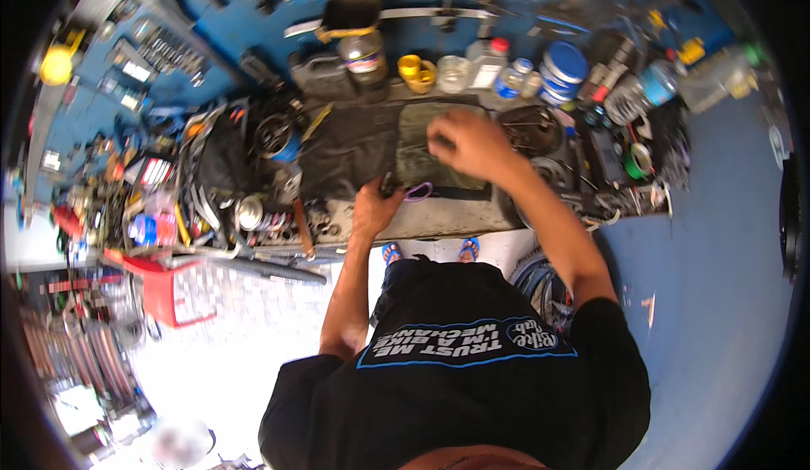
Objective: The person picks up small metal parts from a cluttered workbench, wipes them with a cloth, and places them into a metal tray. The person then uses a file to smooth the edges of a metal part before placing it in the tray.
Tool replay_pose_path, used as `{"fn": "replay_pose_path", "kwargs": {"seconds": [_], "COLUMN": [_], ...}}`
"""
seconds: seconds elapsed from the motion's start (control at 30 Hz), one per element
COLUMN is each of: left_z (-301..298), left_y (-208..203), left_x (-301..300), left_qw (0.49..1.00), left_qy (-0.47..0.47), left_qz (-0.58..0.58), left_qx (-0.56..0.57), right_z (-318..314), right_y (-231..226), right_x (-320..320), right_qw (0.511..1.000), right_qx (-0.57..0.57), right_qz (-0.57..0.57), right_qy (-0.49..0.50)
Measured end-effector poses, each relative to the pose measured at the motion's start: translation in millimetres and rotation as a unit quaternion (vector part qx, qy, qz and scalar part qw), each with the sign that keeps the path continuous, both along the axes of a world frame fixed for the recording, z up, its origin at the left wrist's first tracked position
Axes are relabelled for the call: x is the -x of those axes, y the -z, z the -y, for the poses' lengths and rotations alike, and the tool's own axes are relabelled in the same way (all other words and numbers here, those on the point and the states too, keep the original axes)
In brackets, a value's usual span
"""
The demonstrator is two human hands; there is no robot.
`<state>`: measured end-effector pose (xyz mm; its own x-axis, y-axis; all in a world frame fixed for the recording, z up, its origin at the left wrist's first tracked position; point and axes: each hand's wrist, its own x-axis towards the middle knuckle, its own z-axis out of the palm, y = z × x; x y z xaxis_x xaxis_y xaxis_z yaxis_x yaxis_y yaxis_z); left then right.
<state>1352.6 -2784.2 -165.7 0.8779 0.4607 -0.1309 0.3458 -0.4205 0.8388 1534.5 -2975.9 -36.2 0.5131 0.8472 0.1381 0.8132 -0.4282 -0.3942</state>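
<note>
My left hand (373,208) is closed near the front edge of the workbench (456,217). A small dark piece (388,185) sticks up at its fingertips, too small to name. Just right of those fingers lies a purple loop (419,191). My right hand (474,144) is raised over a worn greenish pad (415,132), its fingers curled in and slightly blurred. Whatever they hold, if anything, is hidden. Under the left side of the pad spreads a dark mat (342,153).
Behind the mat stand a dark jug (322,75), a yellow cup (413,72), bottles and a blue-and-white tub (564,69). A can of small parts (278,137) and a hammer-like wooden handle (302,225) lie left. A dark bowl (531,128) and a green tape roll (638,162) sit right.
</note>
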Motion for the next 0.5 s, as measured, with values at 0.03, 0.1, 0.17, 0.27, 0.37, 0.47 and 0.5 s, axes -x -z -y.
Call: {"fn": "replay_pose_path", "kwargs": {"seconds": [0.03,0.1,0.17,0.27,0.37,0.47,0.5], "left_z": [-1,2,-4,-8,-15,-17,-21], "left_y": [-1,-20,-11,-20,-32,-43,-50], "left_x": [2,6,20,42,69,99,110], "left_qw": [1.000,1.000,1.000,0.999,0.995,0.987,0.984], "left_qy": [0.001,0.003,-0.016,-0.047,-0.086,-0.148,-0.157], "left_qz": [0.010,-0.026,-0.002,-0.007,-0.016,0.024,0.000], "left_qx": [0.008,0.004,-0.018,-0.008,0.041,0.059,0.087], "right_z": [-2,-6,-12,-19,-25,-28,-37], "right_y": [38,101,134,145,128,116,113], "right_x": [15,37,50,54,46,32,32], "right_qw": [0.996,0.988,0.989,0.990,0.985,0.951,0.949], "right_qx": [0.054,0.121,0.101,0.095,0.094,0.052,0.025], "right_qz": [-0.064,-0.087,-0.074,-0.072,-0.122,-0.294,-0.299], "right_qy": [-0.019,-0.048,-0.073,-0.072,-0.074,-0.085,-0.093]}}
